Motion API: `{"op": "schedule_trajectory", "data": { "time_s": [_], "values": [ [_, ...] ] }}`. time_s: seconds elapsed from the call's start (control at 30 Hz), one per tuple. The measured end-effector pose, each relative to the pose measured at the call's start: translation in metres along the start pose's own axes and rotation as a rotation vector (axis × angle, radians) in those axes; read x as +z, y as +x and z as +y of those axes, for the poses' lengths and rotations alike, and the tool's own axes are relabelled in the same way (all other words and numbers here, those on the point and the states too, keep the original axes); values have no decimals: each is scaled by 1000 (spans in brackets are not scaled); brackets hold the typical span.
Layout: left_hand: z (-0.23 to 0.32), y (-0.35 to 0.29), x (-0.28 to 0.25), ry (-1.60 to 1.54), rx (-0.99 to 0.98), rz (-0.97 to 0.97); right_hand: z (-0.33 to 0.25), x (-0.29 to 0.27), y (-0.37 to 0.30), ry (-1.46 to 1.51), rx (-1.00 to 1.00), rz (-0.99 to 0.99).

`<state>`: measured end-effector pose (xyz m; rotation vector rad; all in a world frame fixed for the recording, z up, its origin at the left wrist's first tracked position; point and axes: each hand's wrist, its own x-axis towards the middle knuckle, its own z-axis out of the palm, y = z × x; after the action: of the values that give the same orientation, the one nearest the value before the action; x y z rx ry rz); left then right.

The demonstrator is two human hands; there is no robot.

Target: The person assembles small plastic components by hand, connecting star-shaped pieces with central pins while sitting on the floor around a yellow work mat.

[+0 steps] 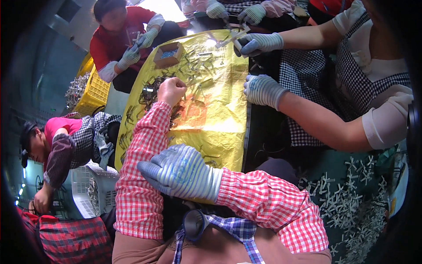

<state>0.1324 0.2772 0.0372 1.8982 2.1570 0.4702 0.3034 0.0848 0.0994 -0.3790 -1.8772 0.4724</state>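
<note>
My left hand [172, 91], bare, reaches out over a table covered with a yellow plastic sheet [231, 119]. Its fingers are curled closed just above a heap of small dark metal parts [149, 90]; anything inside them is hidden. My right hand [180, 171], in a grey-and-white striped work glove, is nearer to me, above the table's near edge and beside my left forearm. Its gloved fingers are bent together, and I cannot see what they hold, if anything. More thin metal pieces [200, 66] lie scattered over the sheet.
A cardboard box [168, 55] of small blue pieces stands at the table's far left. Gloved co-workers sit around, one close on the right [266, 90]. A yellow basket [94, 92] and a white basket [81, 187] are on the left. Grey branched parts [351, 207] cover the floor at right.
</note>
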Motion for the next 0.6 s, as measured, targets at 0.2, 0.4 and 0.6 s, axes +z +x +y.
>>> {"op": "schedule_trajectory", "data": {
  "time_s": [0.2, 0.4, 0.6],
  "values": [
    [-15, 10, 22, 121, -88, -89, 4, 2, -3, -28, 1, 29],
    [-17, 2, 27, 106, -23, -69, 5, -3, -5, -31, 47, -70],
    [-54, -39, -31, -215, 125, -30, 33, 4, -2, -149, 59, -95]
  ]
}}
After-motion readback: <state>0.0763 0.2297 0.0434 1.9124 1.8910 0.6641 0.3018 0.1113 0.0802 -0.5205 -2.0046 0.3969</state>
